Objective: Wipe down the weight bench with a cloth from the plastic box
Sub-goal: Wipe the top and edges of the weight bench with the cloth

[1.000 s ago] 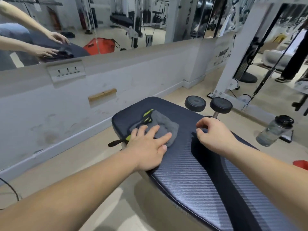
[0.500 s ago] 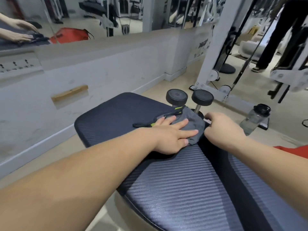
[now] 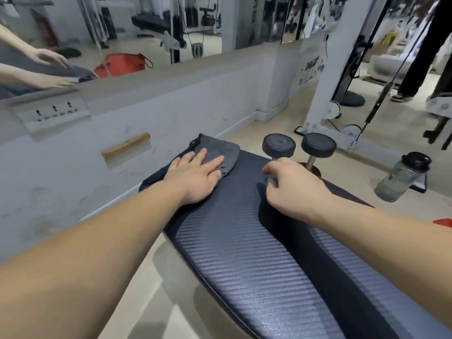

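Note:
The weight bench (image 3: 244, 241) is a dark blue ribbed pad running from the lower right up to the middle. A grey cloth (image 3: 220, 150) with a small yellow-green tag lies on its far left corner. My left hand (image 3: 198, 172) presses flat on the cloth with straight fingers. My right hand (image 3: 291, 187) rests on the far right part of the pad with its fingers curled down onto the surface, holding nothing I can see. The plastic box is out of sight.
Two black dumbbells (image 3: 298, 145) stand just beyond the bench end. A clear water bottle (image 3: 401, 177) sits on the floor to the right. A low wall with a mirror (image 3: 146, 33) runs along the left. A white cable machine frame (image 3: 325, 81) and a person's legs (image 3: 420, 57) are at the far right.
My left hand has slid the cloth from the right side of the pad, near the dumbbells, back to the far left corner. My right hand stays on the right side.

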`<state>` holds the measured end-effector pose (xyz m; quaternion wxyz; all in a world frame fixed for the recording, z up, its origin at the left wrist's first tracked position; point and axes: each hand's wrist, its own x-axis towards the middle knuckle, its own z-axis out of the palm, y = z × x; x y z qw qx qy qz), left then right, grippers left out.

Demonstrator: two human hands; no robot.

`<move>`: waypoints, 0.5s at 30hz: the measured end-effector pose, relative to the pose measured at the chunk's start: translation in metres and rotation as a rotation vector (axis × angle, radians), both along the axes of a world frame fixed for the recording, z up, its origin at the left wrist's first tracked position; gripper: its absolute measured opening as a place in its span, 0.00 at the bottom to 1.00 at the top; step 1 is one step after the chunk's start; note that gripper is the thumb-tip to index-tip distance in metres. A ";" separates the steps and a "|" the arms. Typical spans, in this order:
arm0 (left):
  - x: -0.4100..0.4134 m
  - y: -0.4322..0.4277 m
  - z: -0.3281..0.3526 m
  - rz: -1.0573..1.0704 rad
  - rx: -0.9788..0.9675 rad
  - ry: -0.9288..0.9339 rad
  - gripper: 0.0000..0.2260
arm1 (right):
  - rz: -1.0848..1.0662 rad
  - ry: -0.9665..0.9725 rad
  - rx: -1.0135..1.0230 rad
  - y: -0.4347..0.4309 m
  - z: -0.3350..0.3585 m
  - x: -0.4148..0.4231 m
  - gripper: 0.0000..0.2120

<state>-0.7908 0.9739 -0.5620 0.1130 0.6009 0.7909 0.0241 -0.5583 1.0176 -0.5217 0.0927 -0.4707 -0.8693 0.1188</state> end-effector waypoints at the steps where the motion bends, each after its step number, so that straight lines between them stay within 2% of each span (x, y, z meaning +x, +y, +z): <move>1: -0.011 -0.015 0.000 0.042 0.003 0.002 0.23 | 0.028 0.003 -0.009 -0.006 0.001 -0.006 0.18; 6: -0.012 -0.082 -0.003 0.157 0.044 -0.003 0.23 | 0.103 0.039 -0.039 -0.033 0.000 -0.030 0.15; 10: 0.012 -0.119 -0.008 0.100 0.097 -0.037 0.22 | 0.157 0.031 -0.030 -0.038 -0.002 -0.049 0.16; 13: -0.004 -0.111 -0.003 0.054 0.079 -0.042 0.22 | 0.187 -0.039 -0.031 -0.029 -0.003 -0.064 0.16; 15: -0.017 -0.089 0.000 0.039 0.048 -0.016 0.22 | 0.203 -0.119 -0.040 -0.021 -0.003 -0.074 0.19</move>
